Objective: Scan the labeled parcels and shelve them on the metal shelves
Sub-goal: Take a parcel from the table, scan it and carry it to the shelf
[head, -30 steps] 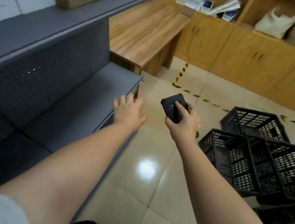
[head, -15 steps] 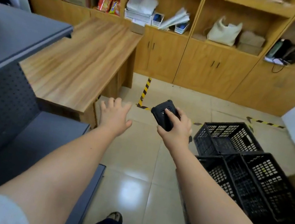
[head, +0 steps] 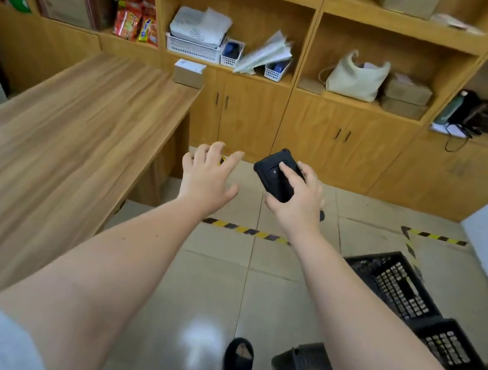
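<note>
Scanner, a rigid black handheld unit judged light, is gripped at frame centre by the right hand, thumb laid on top. The left hand is spread open and empty. No parcel is seen; the black crates at lower right look empty.

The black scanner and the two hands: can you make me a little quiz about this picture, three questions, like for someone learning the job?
1. True or false: the left hand is holding a parcel.
2. Which hand grips the black scanner?
A. left
B. right
C. both
3. Fill in: the black crates stand on the ____.

Key:
1. False. Its fingers are spread and it holds nothing.
2. B. The right hand grips it, with a finger lying on its top.
3. Floor, at the person's right, across from the wooden table.
</note>
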